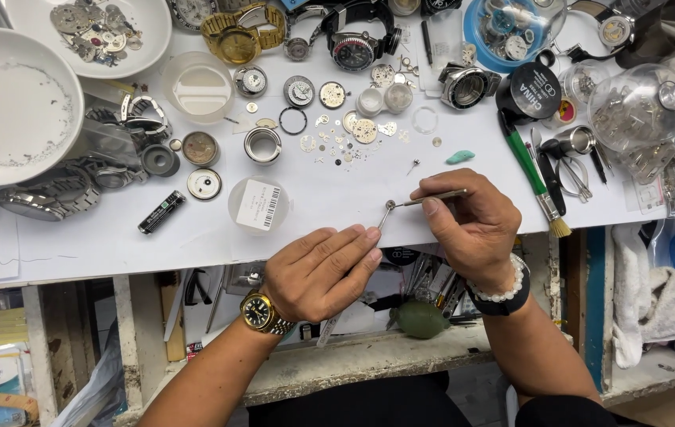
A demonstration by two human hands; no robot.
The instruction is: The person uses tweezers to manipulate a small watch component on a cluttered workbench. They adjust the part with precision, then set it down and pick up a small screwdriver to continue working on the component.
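A tiny round metal watch part (pixel 390 204) sits on the white paper-covered bench (pixel 329 198) near its front edge, gripped at the tips of slim steel tweezers (pixel 428 198). The right hand (pixel 472 225) pinches the tweezers between thumb and fingers. The left hand (pixel 318 273), curled, holds a thin metal tool whose tip meets the part. Scattered brass gears (pixel 353 130) lie beyond, a clear plastic labelled cap (pixel 258 204) to the left.
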